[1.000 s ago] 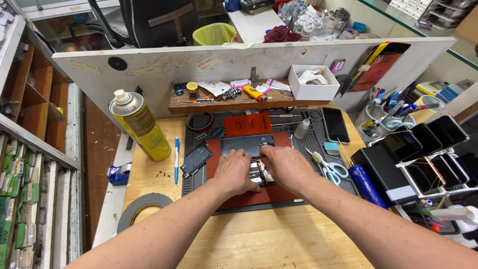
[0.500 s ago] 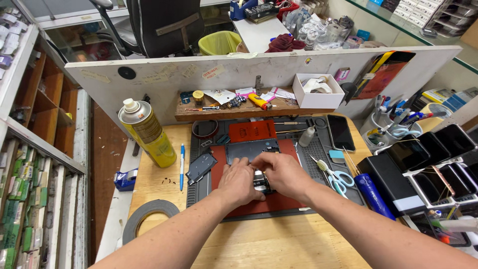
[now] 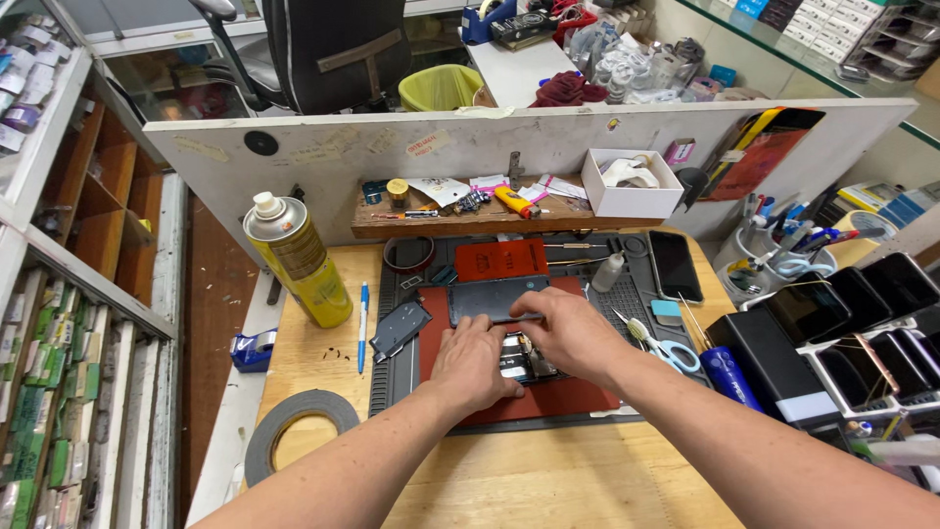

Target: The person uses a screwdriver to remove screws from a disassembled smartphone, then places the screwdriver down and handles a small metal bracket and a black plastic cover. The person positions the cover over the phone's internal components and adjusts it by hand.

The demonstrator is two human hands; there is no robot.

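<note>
An opened phone body (image 3: 521,359) with exposed metal parts lies on a red mat (image 3: 563,400). My left hand (image 3: 475,362) rests on its left side and presses it down. My right hand (image 3: 571,333) covers its right side, fingertips at the upper edge. A dark phone panel (image 3: 494,297) lies flat just beyond the hands, touched by my right fingertips. Whether either hand pinches a small tool is hidden.
A yellow spray can (image 3: 297,260) stands at left, a blue pen (image 3: 362,312) beside it. A tape roll (image 3: 291,430) lies near the front left. Scissors (image 3: 658,343), a black phone (image 3: 673,264), a white box (image 3: 632,183) and racks of phones (image 3: 842,313) sit to the right.
Both hands stay on the opened phone; the right hand has crept slightly up toward the dark panel. The view has tilted a little, showing more of the far partition.
</note>
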